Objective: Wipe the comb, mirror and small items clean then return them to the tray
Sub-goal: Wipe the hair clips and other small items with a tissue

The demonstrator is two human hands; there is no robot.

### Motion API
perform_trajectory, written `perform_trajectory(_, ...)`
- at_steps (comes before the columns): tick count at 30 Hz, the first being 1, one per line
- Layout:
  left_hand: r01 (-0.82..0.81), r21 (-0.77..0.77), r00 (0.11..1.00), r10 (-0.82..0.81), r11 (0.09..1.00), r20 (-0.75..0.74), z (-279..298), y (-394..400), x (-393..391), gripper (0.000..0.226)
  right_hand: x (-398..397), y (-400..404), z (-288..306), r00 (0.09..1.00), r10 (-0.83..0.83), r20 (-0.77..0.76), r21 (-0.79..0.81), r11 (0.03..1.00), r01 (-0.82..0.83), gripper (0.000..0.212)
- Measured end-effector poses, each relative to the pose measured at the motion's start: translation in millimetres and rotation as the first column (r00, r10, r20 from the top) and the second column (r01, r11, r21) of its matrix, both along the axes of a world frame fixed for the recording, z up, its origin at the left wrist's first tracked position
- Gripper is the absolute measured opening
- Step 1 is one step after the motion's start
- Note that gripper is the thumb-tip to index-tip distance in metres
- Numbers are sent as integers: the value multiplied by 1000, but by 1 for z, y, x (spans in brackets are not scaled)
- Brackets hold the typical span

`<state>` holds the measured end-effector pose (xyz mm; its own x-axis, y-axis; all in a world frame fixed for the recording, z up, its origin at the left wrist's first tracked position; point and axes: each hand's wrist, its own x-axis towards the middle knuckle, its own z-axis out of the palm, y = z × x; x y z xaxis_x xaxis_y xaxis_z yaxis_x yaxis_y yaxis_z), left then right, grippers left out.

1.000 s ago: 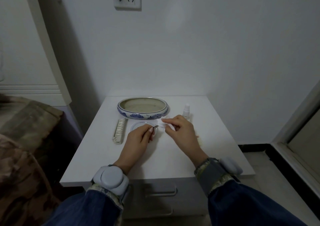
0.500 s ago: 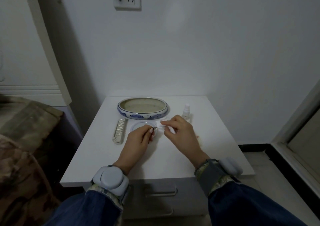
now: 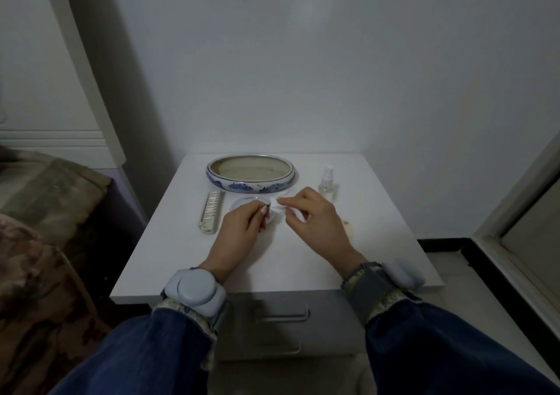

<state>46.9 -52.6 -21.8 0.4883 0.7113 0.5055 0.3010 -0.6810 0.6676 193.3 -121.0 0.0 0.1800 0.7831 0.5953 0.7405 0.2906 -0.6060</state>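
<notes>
Two hands meet just in front of the blue-and-white tray [image 3: 251,174], which sits toward the back of the white nightstand [image 3: 181,261]; the left hand [image 3: 239,234] has thumb and forefinger curled in a pinch round a small dark item [image 3: 268,213], too tiny and dim to identify; the right hand [image 3: 315,222] has its fingers curled round a white wipe [image 3: 280,211], whose free end touches that item; most of the wipe is hidden inside the fist. Directly in front of the tray lies the round mirror [image 3: 242,204], pale-rimmed and flat, its nearer half covered by the left hand's fingers; left of the tray's front edge lies the comb [image 3: 212,214], lengthwise toward the viewer, apart from both hands. Right of the tray stands a small clear bottle [image 3: 327,182], its lower part partly behind the right hand's knuckles. Further right and nearer than the tray, a faint brownish mark or object [image 3: 348,229] on the tabletop cannot be made out. Both wrists carry grey bands; blue sleeves run off the bottom edge.
</notes>
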Motion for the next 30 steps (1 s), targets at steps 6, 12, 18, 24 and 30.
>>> perform_trajectory(6,14,-10,1000,-14,1000,15,0,0,0,26,16,3,-3,973,-218,-82,-111,972,208,24)
perform_trajectory(12,-4,18,1000,4,1000,-12,-1,0,-1,38,7,-1,0,998,-63,-20,16,998,64,24)
perform_trajectory(18,21,-3,1000,-21,1000,-20,0,-2,-2,25,8,2,-7,998,-64,21,-28,998,64,23)
perform_trajectory(24,0,16,999,1,1000,-44,1,-1,0,26,12,0,-2,984,-169,-57,-16,986,169,23)
perform_trajectory(30,20,6,998,-20,1000,-56,-2,-2,-1,25,3,-1,-7,998,-41,39,-9,999,41,24)
